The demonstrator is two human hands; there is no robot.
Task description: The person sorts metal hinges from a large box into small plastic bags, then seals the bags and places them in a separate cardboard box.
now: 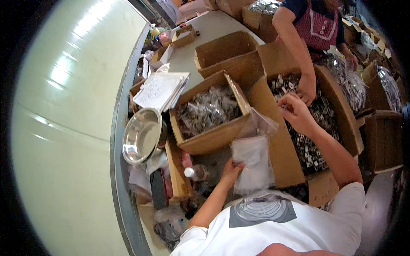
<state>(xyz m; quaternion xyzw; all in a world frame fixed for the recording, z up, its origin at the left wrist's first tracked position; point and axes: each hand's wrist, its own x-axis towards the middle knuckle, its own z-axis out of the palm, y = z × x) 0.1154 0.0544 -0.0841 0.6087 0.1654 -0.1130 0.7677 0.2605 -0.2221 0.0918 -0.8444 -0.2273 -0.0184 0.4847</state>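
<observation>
My left hand (231,172) grips the left edge of a stack of clear plastic bags (254,165) in front of my shirt. The top bag's mouth stands loosely up toward the cartons. My right hand (299,114) is over a large open carton (344,117) of small black and silver metal parts (316,155). Its fingers are curled together; whatever they may hold is too small to make out. Right beside it, a co-worker's hand (306,88) reaches into the same carton from the far side.
Left of the bags sits a carton (209,138) of filled clear bags, with an empty carton (228,51) beyond. A steel pan (143,134), papers (160,89), a white-capped bottle (197,172) and a dark phone-like slab (159,189) lie along the left. More cartons (386,141) stand right.
</observation>
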